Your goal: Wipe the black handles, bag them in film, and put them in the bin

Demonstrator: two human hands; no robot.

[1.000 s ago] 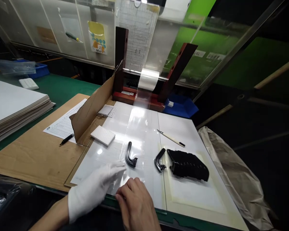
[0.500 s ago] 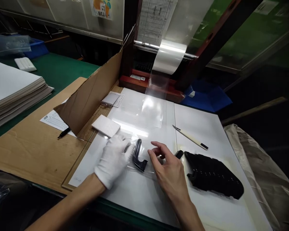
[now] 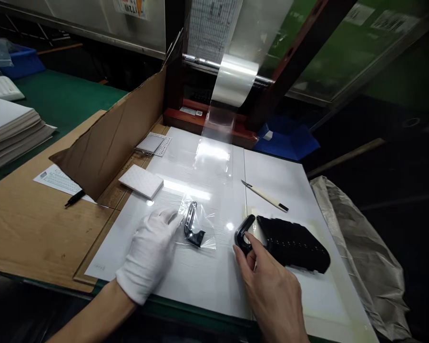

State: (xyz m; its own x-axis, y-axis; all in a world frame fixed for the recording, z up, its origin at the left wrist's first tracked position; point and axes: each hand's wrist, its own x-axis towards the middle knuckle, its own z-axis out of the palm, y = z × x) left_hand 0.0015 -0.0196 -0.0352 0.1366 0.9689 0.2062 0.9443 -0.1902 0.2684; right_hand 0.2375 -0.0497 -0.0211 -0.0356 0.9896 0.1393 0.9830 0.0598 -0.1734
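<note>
My left hand (image 3: 147,255), in a white glove, has its fingers curled at the left edge of a small piece of clear plastic film (image 3: 210,216) and seems to pinch it. On or inside that film lies a glossy black hook-shaped plastic part (image 3: 190,228); which of the two I cannot tell. My bare right hand (image 3: 273,281) closes thumb and forefinger on a similar curved black part (image 3: 240,229). This one lies at the left end of a tight row of black parts (image 3: 295,243).
A craft knife (image 3: 266,196) lies behind the row. At left are a white pad (image 3: 142,182), an upright cardboard flap (image 3: 110,138) and a pen (image 3: 74,198). A film roll (image 3: 236,81) hangs on a bar at the back, near a blue bin (image 3: 289,138).
My right hand has moved from beside the film to the row and taken hold of a curved black part. My left hand stays by the film. The view has shifted rightward.
</note>
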